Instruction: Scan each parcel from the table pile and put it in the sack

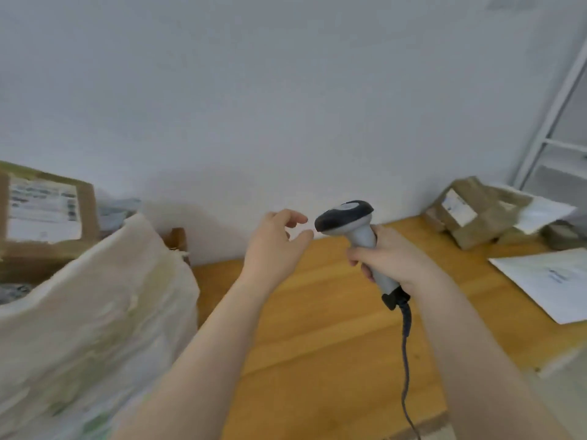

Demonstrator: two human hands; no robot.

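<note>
Gripping the scanner [346,217] in my right hand [390,255]: fingers [359,257] curled fully round the grey handle, the dark head above them and turned toward my left hand [273,242]. The cable [405,360] hangs from the handle's butt below my palm and runs down past the near table edge. The left hand holds nothing. Its fingers [293,217] are loosely bent, thumb and forefinger apart, tips just beside the scanner head and not touching it. Both hands hover over the wooden table [317,328]. The brown parcels [476,214], with white labels, lie well to the right of my right fingers, against the wall [254,106]. A white mailer [552,281] lies flat on the table, also to their right. The pale sack [95,306], blurred, stands left of my left fingers at the table's left end. A labelled cardboard box [44,214] shows beyond the sack; I cannot tell whether it sits inside. A pale metal shelf frame [552,122] stands at the far right.
</note>
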